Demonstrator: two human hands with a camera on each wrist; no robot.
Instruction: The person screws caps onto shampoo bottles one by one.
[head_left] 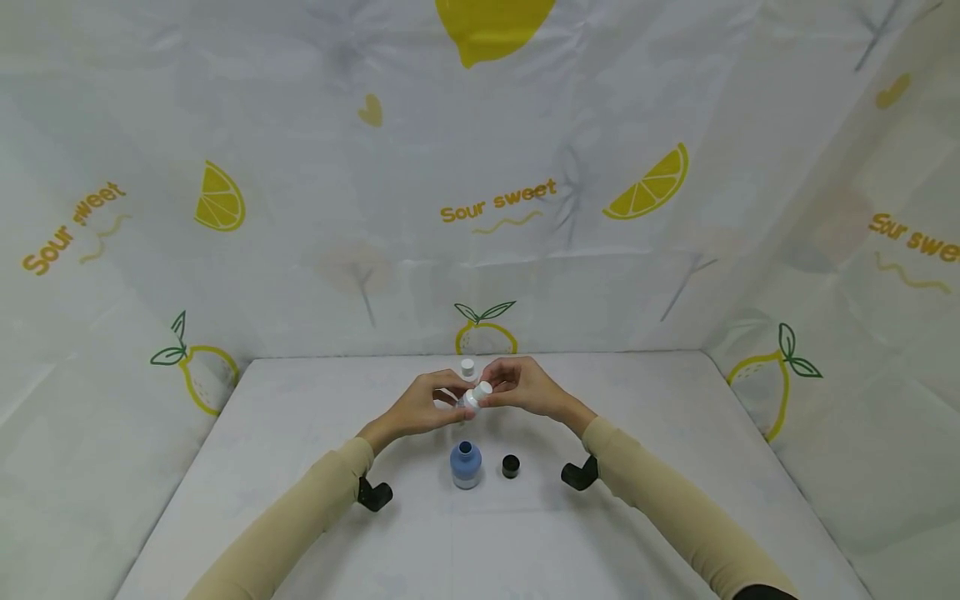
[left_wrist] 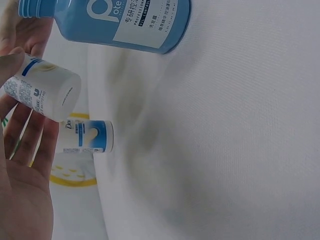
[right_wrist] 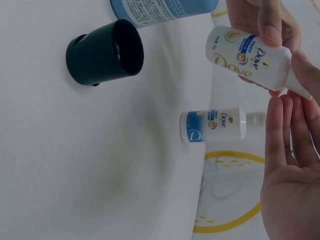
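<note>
A small white Dove bottle (right_wrist: 245, 56) is held tilted above the table, its white cap (head_left: 482, 389) pointing up and to the right in the head view. My left hand (head_left: 426, 405) grips the bottle's body between thumb and fingers. From the other side, my right hand (head_left: 531, 388) pinches the cap, with the thumb laid along it in the right wrist view. Just behind both hands stands a second Dove bottle (right_wrist: 220, 125), white with a blue lower part and a white cap.
Nearer the person, an uncapped blue bottle (head_left: 466, 468) stands upright on the white table (head_left: 300, 433). To its right is a black cap (head_left: 511, 466). A lemon-printed white sheet (head_left: 315, 292) hangs behind the table's far edge.
</note>
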